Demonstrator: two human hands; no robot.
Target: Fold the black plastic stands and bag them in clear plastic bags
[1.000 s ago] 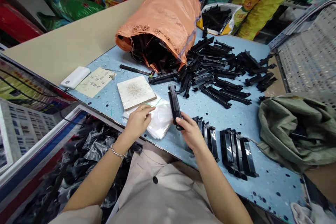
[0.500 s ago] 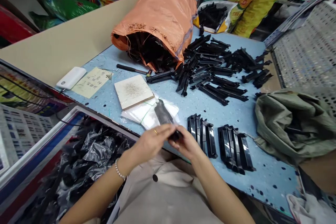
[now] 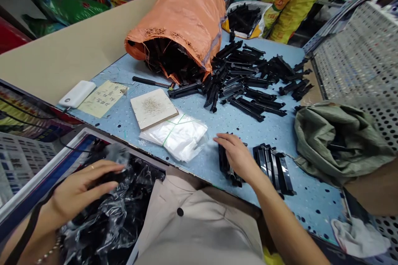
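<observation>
My left hand (image 3: 81, 190) is down over the bin of bagged black parts (image 3: 102, 215) at the lower left, fingers closed on a black part in a clear plastic bag (image 3: 110, 169). My right hand (image 3: 238, 155) lies on a row of black plastic parts (image 3: 225, 165) standing at the table's near edge, fingers curled over them. A second row of the same parts (image 3: 273, 165) stands just to its right. A stack of clear plastic bags (image 3: 177, 134) lies between my hands on the blue table (image 3: 199, 112).
An orange sack (image 3: 183, 20) spills black parts into a loose pile (image 3: 248, 83) at the back. A beige tile (image 3: 153, 107), a black tool (image 3: 149, 82), a note (image 3: 101, 98) and a white power bank (image 3: 77, 94) lie left. A green sack (image 3: 338, 140) sits right.
Both hands slid a black part into a clear bag. My left hand then carried it down into the bin at the left, while my right hand moved to the row of parts.
</observation>
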